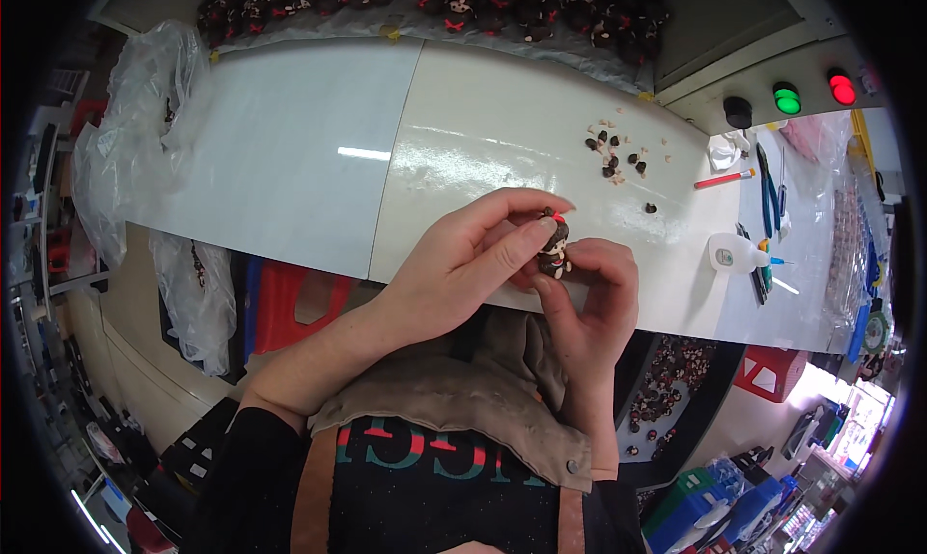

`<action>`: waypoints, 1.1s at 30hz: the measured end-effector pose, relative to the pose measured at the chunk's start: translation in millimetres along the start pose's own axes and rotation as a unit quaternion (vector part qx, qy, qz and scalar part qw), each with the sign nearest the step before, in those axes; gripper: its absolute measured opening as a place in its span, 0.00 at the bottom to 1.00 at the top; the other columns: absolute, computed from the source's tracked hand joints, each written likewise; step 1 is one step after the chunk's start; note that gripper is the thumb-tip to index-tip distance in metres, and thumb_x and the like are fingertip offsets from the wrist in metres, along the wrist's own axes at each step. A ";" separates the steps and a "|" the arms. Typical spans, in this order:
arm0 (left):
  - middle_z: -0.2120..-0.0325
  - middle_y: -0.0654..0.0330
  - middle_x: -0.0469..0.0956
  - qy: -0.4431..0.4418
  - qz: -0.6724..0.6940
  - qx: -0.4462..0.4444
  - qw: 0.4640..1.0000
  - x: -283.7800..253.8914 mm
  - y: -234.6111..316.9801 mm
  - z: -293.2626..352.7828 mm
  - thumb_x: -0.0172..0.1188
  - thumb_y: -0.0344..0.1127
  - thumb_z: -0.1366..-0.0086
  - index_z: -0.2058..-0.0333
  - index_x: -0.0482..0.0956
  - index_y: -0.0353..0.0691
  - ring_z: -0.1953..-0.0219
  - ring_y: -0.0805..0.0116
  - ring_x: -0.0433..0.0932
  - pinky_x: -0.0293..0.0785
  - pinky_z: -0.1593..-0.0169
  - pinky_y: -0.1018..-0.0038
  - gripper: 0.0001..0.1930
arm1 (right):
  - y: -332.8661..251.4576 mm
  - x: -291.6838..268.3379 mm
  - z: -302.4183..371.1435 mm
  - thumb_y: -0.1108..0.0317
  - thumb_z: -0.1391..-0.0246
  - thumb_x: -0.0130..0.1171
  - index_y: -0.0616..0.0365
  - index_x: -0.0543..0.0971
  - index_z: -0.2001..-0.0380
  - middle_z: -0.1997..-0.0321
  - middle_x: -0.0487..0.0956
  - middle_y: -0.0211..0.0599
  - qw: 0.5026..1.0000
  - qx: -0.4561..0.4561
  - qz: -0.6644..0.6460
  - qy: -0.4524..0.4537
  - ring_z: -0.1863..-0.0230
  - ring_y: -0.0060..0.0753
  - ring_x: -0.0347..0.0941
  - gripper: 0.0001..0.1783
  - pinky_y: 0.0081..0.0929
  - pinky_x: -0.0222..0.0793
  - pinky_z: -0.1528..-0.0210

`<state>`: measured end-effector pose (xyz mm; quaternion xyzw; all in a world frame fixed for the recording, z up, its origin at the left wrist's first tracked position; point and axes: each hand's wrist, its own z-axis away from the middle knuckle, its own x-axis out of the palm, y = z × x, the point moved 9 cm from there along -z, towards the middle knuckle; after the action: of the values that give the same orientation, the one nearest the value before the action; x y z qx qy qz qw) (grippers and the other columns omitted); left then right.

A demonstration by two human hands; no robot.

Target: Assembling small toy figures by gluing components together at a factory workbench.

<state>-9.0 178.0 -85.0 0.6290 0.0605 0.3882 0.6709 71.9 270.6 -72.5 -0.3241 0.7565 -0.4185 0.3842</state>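
Note:
Between my two hands is a small doll figurine (553,248) with dark brown hair, a red bow on top and a pale face. My left hand (483,250) pinches its head from the left, thumb on the hair. From the right, my right hand (596,289) grips the lower body between thumb and fingers. The figurine is upright, just above the near part of the white worktable (463,158). Beyond my hands, to the right, small dark brown pieces (612,162) and tiny pale pieces (666,143) lie scattered on the table.
A white glue bottle (736,254), a red pen-like tool (724,179) and blue-handled pliers (767,192) lie at the right. Many dark figurines (454,9) line the back. A drawer (676,400) below right holds more small parts. Plastic bags (145,139) hang at the left.

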 end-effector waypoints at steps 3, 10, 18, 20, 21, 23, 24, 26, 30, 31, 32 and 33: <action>0.65 0.64 0.72 -0.004 -0.002 -0.003 1.000 0.5 -0.8 -0.1 0.45 0.36 0.31 0.51 0.69 0.36 0.65 0.80 0.72 0.71 0.61 0.82 0.14 | -3.4 -0.9 0.7 0.83 0.58 0.63 0.62 0.69 0.61 0.58 0.68 0.39 1.000 -0.019 -0.003 0.004 0.57 0.29 0.68 0.20 0.21 0.70 0.57; 0.65 0.65 0.72 0.002 -0.043 -0.020 0.999 -0.2 -1.5 -0.6 0.45 0.36 0.31 0.51 0.70 0.36 0.68 0.81 0.71 0.70 0.64 0.84 0.14 | -2.0 -0.5 1.7 0.84 0.57 0.61 0.63 0.68 0.59 0.59 0.69 0.40 1.000 -0.010 -0.016 -0.023 0.58 0.29 0.69 0.20 0.20 0.72 0.57; 0.66 0.66 0.72 0.000 -0.045 -0.013 0.999 -2.5 -1.3 -0.7 0.42 0.35 0.30 0.50 0.69 0.37 0.68 0.81 0.70 0.69 0.64 0.84 0.15 | 5.2 -4.7 2.4 0.81 0.56 0.63 0.62 0.69 0.61 0.61 0.73 0.40 0.998 0.028 -0.061 0.016 0.60 0.30 0.73 0.18 0.22 0.72 0.58; 0.66 0.66 0.71 -0.001 -0.046 -0.007 0.999 -2.8 0.1 -1.3 0.42 0.35 0.30 0.49 0.69 0.38 0.69 0.81 0.69 0.69 0.64 0.84 0.15 | 3.4 -1.4 4.2 0.82 0.53 0.60 0.64 0.67 0.58 0.57 0.71 0.42 0.999 0.010 -0.049 -0.011 0.58 0.28 0.71 0.19 0.22 0.71 0.55; 0.67 0.66 0.71 -0.010 -0.048 -0.008 0.999 -1.9 -0.2 -2.0 0.42 0.35 0.30 0.49 0.69 0.38 0.69 0.82 0.69 0.68 0.64 0.84 0.15 | 3.5 -1.3 4.6 0.82 0.53 0.60 0.64 0.67 0.58 0.57 0.72 0.43 0.999 0.014 -0.050 -0.012 0.58 0.28 0.72 0.18 0.22 0.71 0.55; 0.67 0.66 0.71 -0.018 -0.051 -0.010 0.998 -1.3 -1.1 -2.3 0.43 0.35 0.30 0.50 0.69 0.38 0.69 0.82 0.69 0.68 0.64 0.83 0.14 | 3.8 -0.9 5.2 0.82 0.53 0.60 0.64 0.67 0.58 0.57 0.72 0.43 0.998 0.018 -0.052 -0.014 0.58 0.28 0.72 0.18 0.22 0.71 0.54; 0.67 0.66 0.70 -0.016 -0.044 -0.012 0.999 -2.2 -2.1 -2.1 0.43 0.36 0.30 0.51 0.69 0.38 0.69 0.82 0.69 0.68 0.64 0.83 0.14 | 4.5 -0.6 5.6 0.82 0.53 0.60 0.64 0.67 0.58 0.57 0.72 0.43 0.998 0.020 -0.061 -0.014 0.58 0.28 0.72 0.18 0.23 0.71 0.54; 0.68 0.66 0.70 -0.014 -0.037 -0.015 0.999 -3.0 -2.7 -2.2 0.43 0.36 0.30 0.52 0.69 0.38 0.69 0.82 0.68 0.68 0.64 0.83 0.13 | 4.8 -0.7 6.2 0.82 0.52 0.60 0.64 0.67 0.58 0.57 0.72 0.43 0.997 0.022 -0.071 -0.015 0.57 0.28 0.72 0.18 0.23 0.71 0.54; 0.69 0.66 0.70 -0.007 -0.044 -0.013 0.999 -4.1 -2.8 -2.8 0.44 0.37 0.30 0.55 0.70 0.37 0.70 0.82 0.68 0.68 0.65 0.83 0.12 | 2.7 0.1 4.1 0.82 0.54 0.61 0.63 0.67 0.57 0.57 0.72 0.43 0.997 0.012 -0.069 -0.016 0.57 0.29 0.72 0.20 0.23 0.72 0.55; 0.69 0.66 0.69 -0.006 -0.044 -0.014 0.999 -4.1 -3.3 -2.9 0.44 0.37 0.30 0.55 0.70 0.37 0.70 0.82 0.68 0.68 0.65 0.83 0.12 | -0.5 -0.1 2.9 0.82 0.55 0.62 0.63 0.67 0.57 0.57 0.72 0.43 0.998 -0.006 -0.063 -0.014 0.57 0.29 0.72 0.21 0.23 0.72 0.55; 0.69 0.66 0.69 -0.007 -0.045 -0.015 0.999 -3.5 -2.9 -2.6 0.44 0.37 0.30 0.55 0.70 0.37 0.70 0.82 0.68 0.68 0.65 0.83 0.12 | -0.6 -0.1 2.2 0.82 0.55 0.62 0.63 0.67 0.57 0.57 0.72 0.43 0.998 -0.006 -0.063 -0.013 0.57 0.29 0.72 0.21 0.23 0.72 0.55; 0.70 0.67 0.69 -0.003 -0.047 -0.019 0.999 -3.6 -2.8 -2.2 0.45 0.38 0.30 0.56 0.70 0.37 0.70 0.82 0.68 0.68 0.66 0.83 0.12 | -1.5 0.4 1.9 0.82 0.55 0.62 0.63 0.67 0.57 0.57 0.71 0.42 0.998 -0.009 -0.063 -0.016 0.58 0.29 0.72 0.22 0.22 0.72 0.56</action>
<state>-11.5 177.9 -89.4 0.6138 0.0811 0.3553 0.7003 73.5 268.9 -72.0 -0.3812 0.7323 -0.4294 0.3661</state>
